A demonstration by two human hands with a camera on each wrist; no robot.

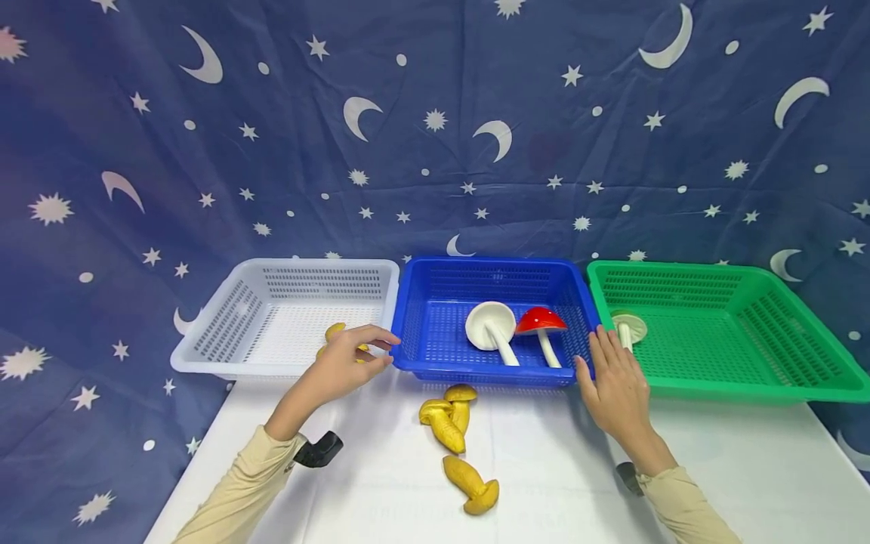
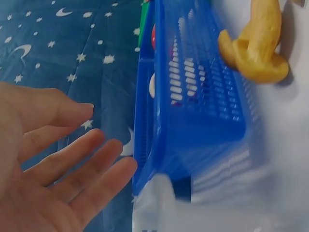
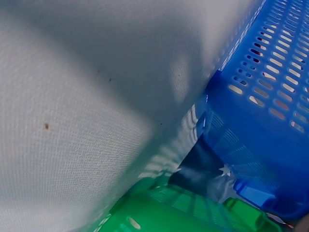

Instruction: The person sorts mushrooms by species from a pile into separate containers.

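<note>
Over the right front of the white basket [image 1: 319, 264], my left hand [image 1: 343, 364] hovers with fingers loosely bent and nothing between them. Its fingertips are close to the left rim of the blue basket [image 1: 488, 262]. Behind it, a yellow mushroom [image 1: 335, 330] in the white basket is partly hidden. My right hand [image 1: 617, 389] lies with extended fingers at the blue basket's front right corner, where the green basket [image 1: 720, 393] meets it. In the blue basket lie a white-gilled mushroom [image 1: 501, 340] and a red-capped mushroom [image 1: 541, 323]. The green basket holds a pale mushroom [image 1: 633, 327].
Three yellow mushrooms lie on the white tablecloth [image 1: 381, 483] in front of the blue basket: two overlapping [image 1: 445, 429] and one nearer [image 1: 465, 477]. A dark blue curtain [image 1: 435, 196] with moons and stars hangs right behind the row of baskets.
</note>
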